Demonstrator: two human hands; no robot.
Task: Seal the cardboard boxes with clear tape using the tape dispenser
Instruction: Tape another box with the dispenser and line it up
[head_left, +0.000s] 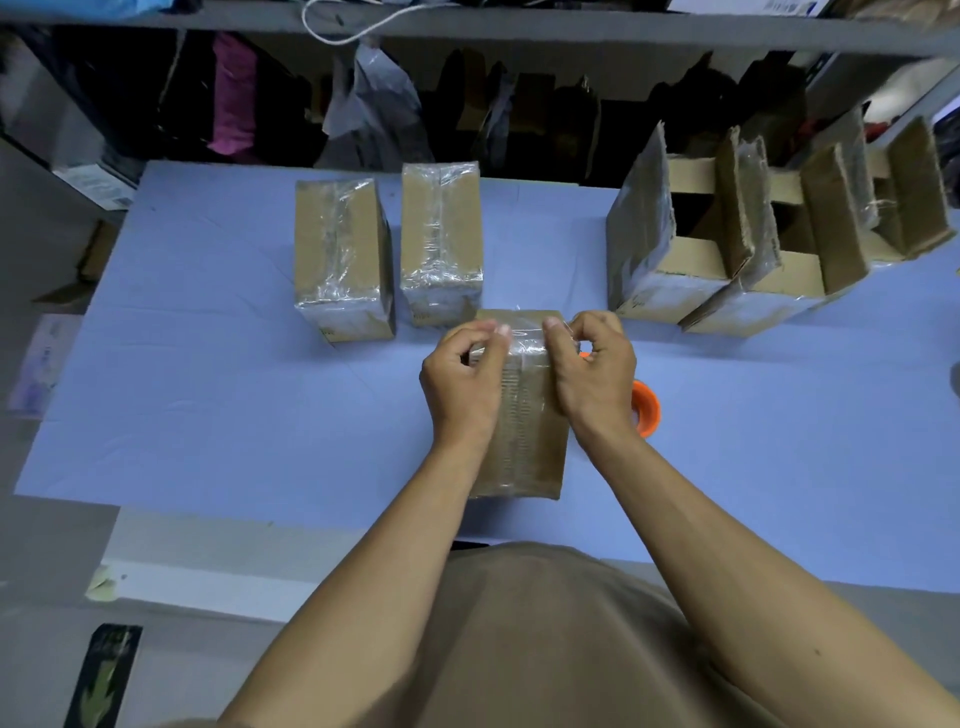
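blue table, frame centre: cardboard box lying there; left hand and right hand pinching clear tape at its far edge; orange tape dispenser sitting just right.

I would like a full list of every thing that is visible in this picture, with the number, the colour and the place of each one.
Box in work, brown cardboard with clear tape: 1, brown, centre of the table, under both hands.
Sealed brown cardboard boxes wrapped in clear tape: 2, brown, side by side behind the centre box.
Open brown cardboard boxes with raised flaps: about 3, brown, far right of the table.
Orange round tape dispenser: 1, orange, right of the centre box, partly hidden by the right wrist.
Flat light-blue table top: 1, light blue, under everything.
Grey shelf: 1, grey, above the table.
Left hand: 1, fingers curled on the box top.
Right hand: 1, fingers pinching at the tape.
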